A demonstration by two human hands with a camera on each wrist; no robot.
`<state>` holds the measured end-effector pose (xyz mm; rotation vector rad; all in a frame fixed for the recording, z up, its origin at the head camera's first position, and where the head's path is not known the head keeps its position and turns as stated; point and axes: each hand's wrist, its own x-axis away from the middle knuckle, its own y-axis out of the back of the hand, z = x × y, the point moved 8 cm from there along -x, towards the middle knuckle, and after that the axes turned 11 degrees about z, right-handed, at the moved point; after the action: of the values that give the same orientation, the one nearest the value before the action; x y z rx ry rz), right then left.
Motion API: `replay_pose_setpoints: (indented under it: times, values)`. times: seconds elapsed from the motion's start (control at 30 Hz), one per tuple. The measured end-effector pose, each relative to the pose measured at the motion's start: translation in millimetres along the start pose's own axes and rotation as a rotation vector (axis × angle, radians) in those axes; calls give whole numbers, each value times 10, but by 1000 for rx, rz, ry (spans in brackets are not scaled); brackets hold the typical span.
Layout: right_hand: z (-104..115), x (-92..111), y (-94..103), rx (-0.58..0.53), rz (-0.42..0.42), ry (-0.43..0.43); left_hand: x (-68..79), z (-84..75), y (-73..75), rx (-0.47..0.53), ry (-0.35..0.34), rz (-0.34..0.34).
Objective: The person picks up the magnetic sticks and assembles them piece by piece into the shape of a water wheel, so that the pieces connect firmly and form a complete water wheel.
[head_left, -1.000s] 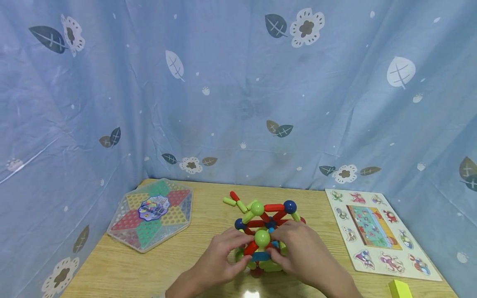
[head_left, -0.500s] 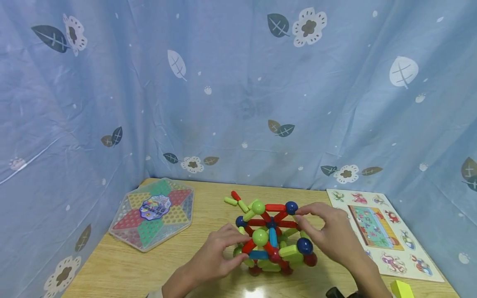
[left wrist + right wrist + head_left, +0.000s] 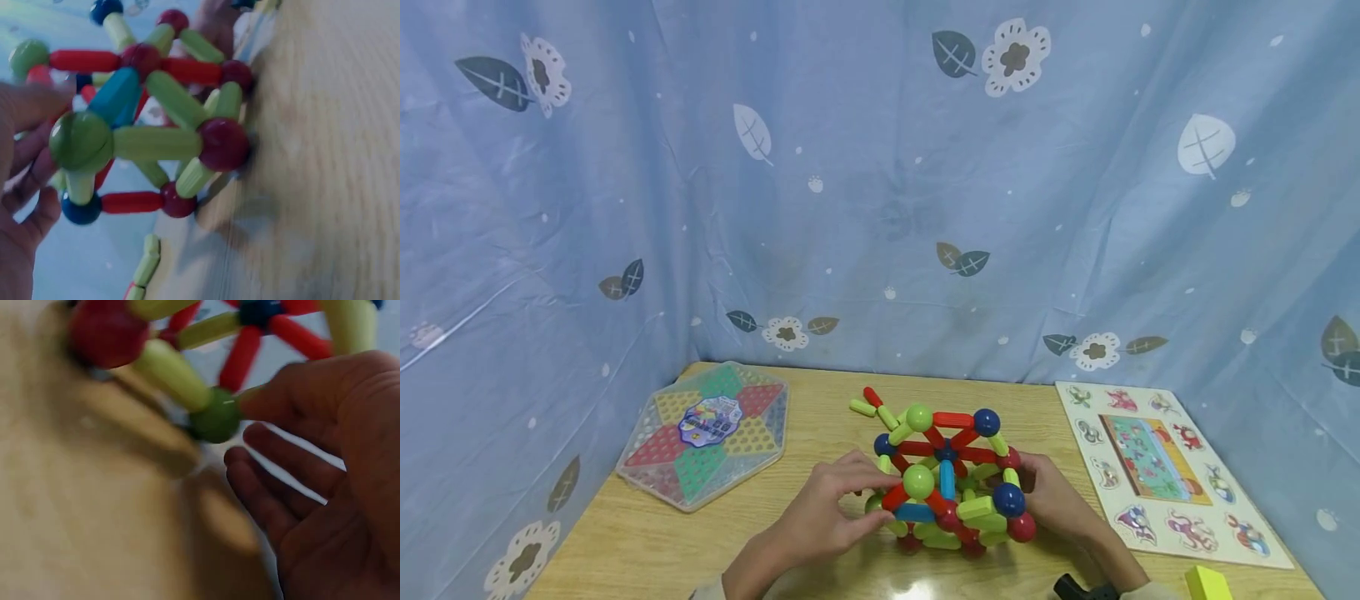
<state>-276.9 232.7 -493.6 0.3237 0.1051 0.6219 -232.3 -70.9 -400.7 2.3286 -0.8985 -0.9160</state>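
Note:
A ball-and-rod construction toy (image 3: 914, 512) stands on the wooden table, built of red, green and blue balls joined by red, yellow-green and blue rods. My left hand (image 3: 820, 508) holds its left side, thumb and fingers curved about the corner; in the left wrist view a green ball (image 3: 81, 141) is beside them. On the opposite side my right hand (image 3: 1060, 502) reaches in low behind a red ball (image 3: 1008, 458). Its thumb and fingers are at a green ball (image 3: 215, 415) in the right wrist view. Part of the right fingers is hidden by the toy in the head view.
Several loose rods (image 3: 862, 407) lie behind the toy. A hexagonal Chinese checkers board (image 3: 703, 437) is on the left, a picture puzzle board (image 3: 1150, 525) on the right. A yellow block (image 3: 1208, 583) sits at the front right. Patterned blue curtains (image 3: 880, 208) enclose the table.
My right hand has left the toy's front, passed the upper blue ball, and come down to its right side. My left hand stays at the left side.

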Motion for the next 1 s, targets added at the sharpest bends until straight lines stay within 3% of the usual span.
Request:
replay_pose_setpoints:
  times: [0.23, 0.33, 0.47, 0.63, 0.77, 0.87, 1.0]
  values:
    - [-77, -61, -69, 13, -65, -34, 60, 459, 299, 422, 46, -5]
    - [-81, -74, -74, 35, -82, -39, 34, 701, 435, 484, 82, 1]
    - [-79, -74, -80, 45, -78, -12, -55, 1019, 539, 468, 173, 17]
    - [-64, -64, -93, 64, -62, 45, -152, 1416, 546, 355, 346, -15]
    - [-63, -48, -93, 66, -68, 60, -252, 1620, 463, 154, 471, -41]
    - [-66, -40, -95, 73, -78, 56, -364, 1642, 364, -40, 475, -8]
    - [-73, -37, -94, 80, -86, 54, -475, 1573, 262, -254, 416, 27]
